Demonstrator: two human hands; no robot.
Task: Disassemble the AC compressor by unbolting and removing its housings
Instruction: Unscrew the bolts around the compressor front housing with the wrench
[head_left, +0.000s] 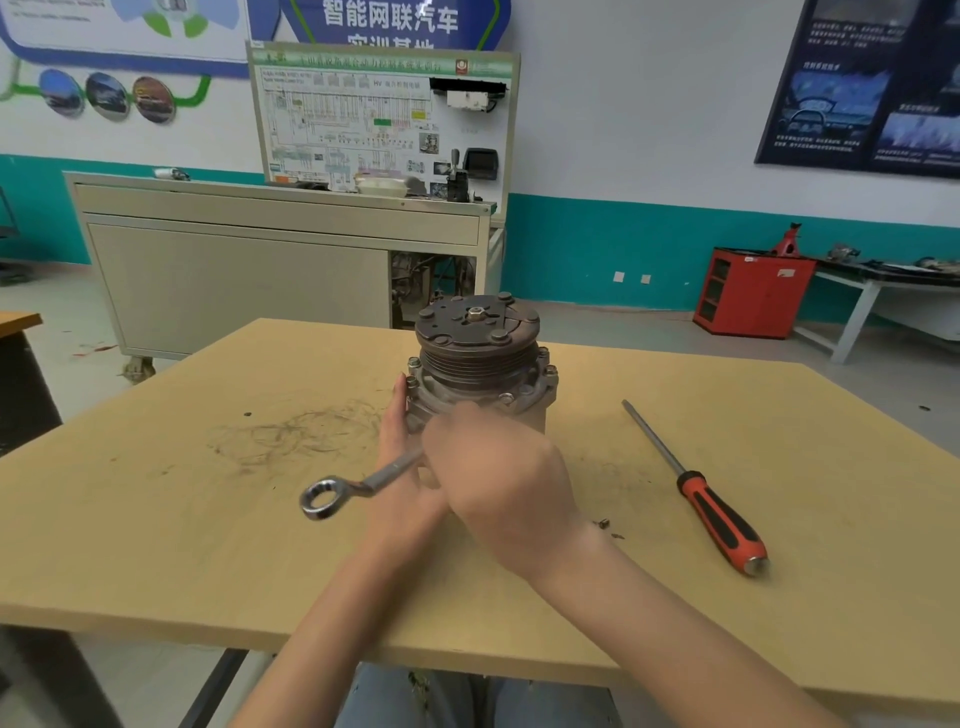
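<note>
**While the Wrench Bites, the Casting Must Not Turn**

Because the right hand (498, 467) is curled in a fist round the shank of the wrench (363, 480), the working end is hidden under the knuckles, and I cannot tell which bolt it sits on. The free ring end sticks out to the left of the compressor (441, 397), low and toward the person. The left hand (400, 447) lies with straight fingers flat against the compressor's left side, pressing rather than gripping, and the wrench shank crosses in front of it.

The compressor stands upright near the middle of the table (208, 545). Its grooved pulley (478, 353) is on top, and a ring of bolt heads (506, 399) runs round the flange just beneath. I judge it heavy and wholly rigid (cast metal, nothing to crush). Its own weight should help it sit, but it may spin on the smooth board when a tight bolt is pulled. The cylindrical body offers the best hold, low on the casing and not on the pulley, which probably turns freely. The metal looks dull and possibly oily, so the bracing hand could slip.

Well apart to the compressor's right lies a red-handled screwdriver (722, 514). A few small loose bits (603, 524) lie nearer, by the right wrist.
</note>
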